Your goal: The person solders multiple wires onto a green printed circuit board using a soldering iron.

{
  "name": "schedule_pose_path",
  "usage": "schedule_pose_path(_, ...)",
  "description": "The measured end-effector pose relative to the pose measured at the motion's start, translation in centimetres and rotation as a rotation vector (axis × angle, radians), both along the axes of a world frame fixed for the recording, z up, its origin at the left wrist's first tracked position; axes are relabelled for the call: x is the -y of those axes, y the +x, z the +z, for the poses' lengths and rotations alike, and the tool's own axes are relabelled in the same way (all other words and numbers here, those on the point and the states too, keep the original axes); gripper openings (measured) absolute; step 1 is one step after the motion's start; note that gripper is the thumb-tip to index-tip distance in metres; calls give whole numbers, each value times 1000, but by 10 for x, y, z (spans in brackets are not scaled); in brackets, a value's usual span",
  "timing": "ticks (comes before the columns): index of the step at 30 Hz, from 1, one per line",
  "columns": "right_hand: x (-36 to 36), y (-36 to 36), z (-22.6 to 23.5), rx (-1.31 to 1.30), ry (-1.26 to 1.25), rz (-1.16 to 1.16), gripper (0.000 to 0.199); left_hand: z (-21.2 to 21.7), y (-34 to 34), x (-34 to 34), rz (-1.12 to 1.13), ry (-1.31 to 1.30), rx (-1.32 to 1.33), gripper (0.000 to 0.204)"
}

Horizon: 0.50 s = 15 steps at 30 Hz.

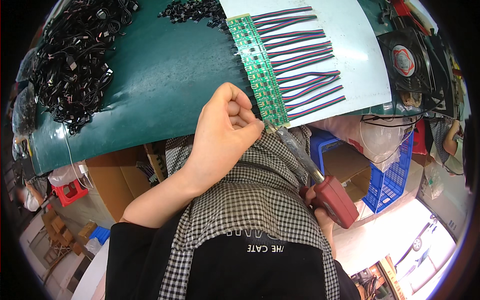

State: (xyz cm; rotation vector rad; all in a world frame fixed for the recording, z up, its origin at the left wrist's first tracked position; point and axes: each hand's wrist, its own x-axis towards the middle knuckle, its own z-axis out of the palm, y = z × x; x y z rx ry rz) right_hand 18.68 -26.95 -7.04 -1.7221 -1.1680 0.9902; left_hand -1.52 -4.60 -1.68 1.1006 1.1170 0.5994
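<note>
My left hand (227,127) is curled into a loose fist at the near edge of the bench (165,75), fingers pinched toward the lower end of the green circuit board strip (257,70); whether it pinches anything there, I cannot tell. My right hand (322,212) is low on the right, mostly hidden, closed around the red handle of a soldering iron (320,177). The iron's shaft runs up and left, tip sitting at the bottom end of the board strip, just beside my left fingertips. The strip lies on a white sheet (350,45) on the dark green bench, running diagonally from top to near edge, with bundles of red, green and blue wires (305,65) fanned out from its right side across the sheet. Far left on the bench, a big heap of black cables (75,60); a smaller pile of black connectors (192,11) at the top. A black fan (407,62) sits at the right end. Below the bench edge: blue crate (387,172), cardboard boxes (112,182), clear plastic bag (372,137). Checked apron covers my lap.
</note>
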Motion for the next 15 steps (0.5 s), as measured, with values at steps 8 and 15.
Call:
schedule_pose_path(8,15,5,-11,81,69,-31,70,2,1,-1,-11,-7,-13,26)
schedule_pose_path(15,-3,-3,7,-44,11,-76,68,3,0,-3,-20,-19,-18,25)
